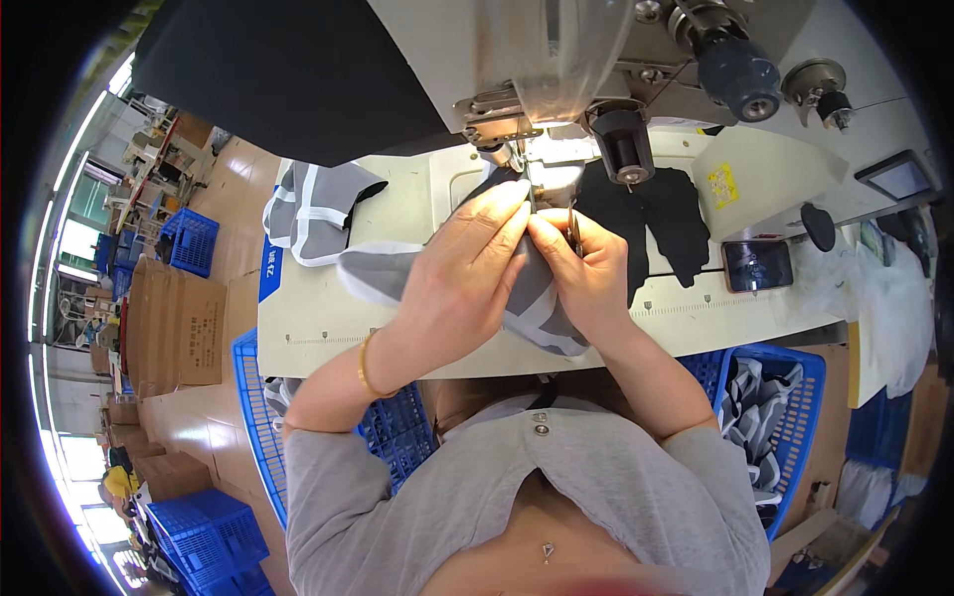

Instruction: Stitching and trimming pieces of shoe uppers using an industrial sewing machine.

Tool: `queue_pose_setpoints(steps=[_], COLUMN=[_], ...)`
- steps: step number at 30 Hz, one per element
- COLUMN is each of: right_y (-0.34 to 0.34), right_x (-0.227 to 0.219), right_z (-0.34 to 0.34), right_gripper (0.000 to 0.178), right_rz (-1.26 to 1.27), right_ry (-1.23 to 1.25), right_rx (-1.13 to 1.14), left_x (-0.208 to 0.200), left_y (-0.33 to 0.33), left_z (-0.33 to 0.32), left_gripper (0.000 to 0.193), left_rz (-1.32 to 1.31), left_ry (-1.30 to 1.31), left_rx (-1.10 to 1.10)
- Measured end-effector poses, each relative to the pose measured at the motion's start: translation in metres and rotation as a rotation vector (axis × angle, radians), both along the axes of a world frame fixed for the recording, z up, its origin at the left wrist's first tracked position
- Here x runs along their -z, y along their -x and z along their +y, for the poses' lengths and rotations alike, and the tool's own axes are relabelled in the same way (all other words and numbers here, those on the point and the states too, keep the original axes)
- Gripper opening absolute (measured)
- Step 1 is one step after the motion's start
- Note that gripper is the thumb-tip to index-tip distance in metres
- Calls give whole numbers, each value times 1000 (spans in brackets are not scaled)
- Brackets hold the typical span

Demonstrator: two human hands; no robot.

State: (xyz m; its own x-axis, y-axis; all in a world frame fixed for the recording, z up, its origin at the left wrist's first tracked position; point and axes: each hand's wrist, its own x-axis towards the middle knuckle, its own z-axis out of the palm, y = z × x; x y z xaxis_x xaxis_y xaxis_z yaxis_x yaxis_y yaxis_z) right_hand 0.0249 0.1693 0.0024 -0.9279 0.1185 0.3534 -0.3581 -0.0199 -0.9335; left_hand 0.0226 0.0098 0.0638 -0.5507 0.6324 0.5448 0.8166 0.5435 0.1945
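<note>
Grey fabric [538, 290], under left fingers [487, 221], beside right fingers [555, 246]

Worn are a grey short-sleeved top [606, 487], golden bangle [364, 370] and pendant [548, 548]

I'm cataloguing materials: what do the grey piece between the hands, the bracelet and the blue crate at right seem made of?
Grey piece: apparently matte fabric, given its soft drape; fibre unclear. Bracelet: probably polished metal, judging by its golden shine. Blue crate: likely smooth plastic, with regular moulded slots.
</note>
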Motion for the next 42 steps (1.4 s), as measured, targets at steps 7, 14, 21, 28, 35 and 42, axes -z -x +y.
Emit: queue_pose_setpoints(steps=[7, 14, 21, 28, 35, 42], right_y=[-1, 6, 12, -4, -3, 7], right_x=[4, -3, -2, 11, -3, -3], right_z=[-3, -5, -3, 15, 17, 17], right_gripper=[16, 17, 16, 16, 18, 18], right_rz=[-65, -62, -85, -141, -155, -152], right_ry=[142, 240, 226, 93, 98, 167], right_rx=[-69, -106, -114, -58, -81, -85], left_x=[23, 21, 21, 33, 35, 31], left_y=[1, 8, 15, 1, 5, 14], left_z=[7, 10, 9, 13, 13, 15], left_gripper=[28, 27, 29, 27, 25, 25], left_rz=[97, 205, 242, 224, 274, 277], left_ry=[-137, -99, -49, -28, -39, -63], left_rx=[-56, -78, -100, -130, -142, -121])
